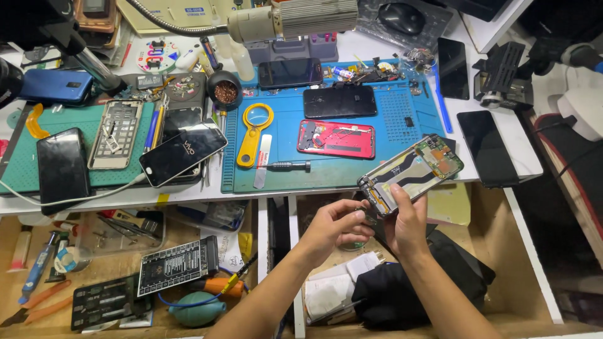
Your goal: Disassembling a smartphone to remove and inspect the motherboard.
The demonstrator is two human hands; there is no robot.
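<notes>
My right hand grips the lower end of an opened phone, back cover off, its circuit board and ribbon cable showing. It is held tilted above the desk's front edge. My left hand is curled with the fingertips pinched at the phone's bottom edge; whatever small part it pinches is too small to tell. Both hands hover over an open drawer.
A blue repair mat carries a red opened phone, a black phone, a yellow magnifier and a screwdriver. A green mat at left holds more phones. Drawers below hold tools, a black cloth. A lamp hangs overhead.
</notes>
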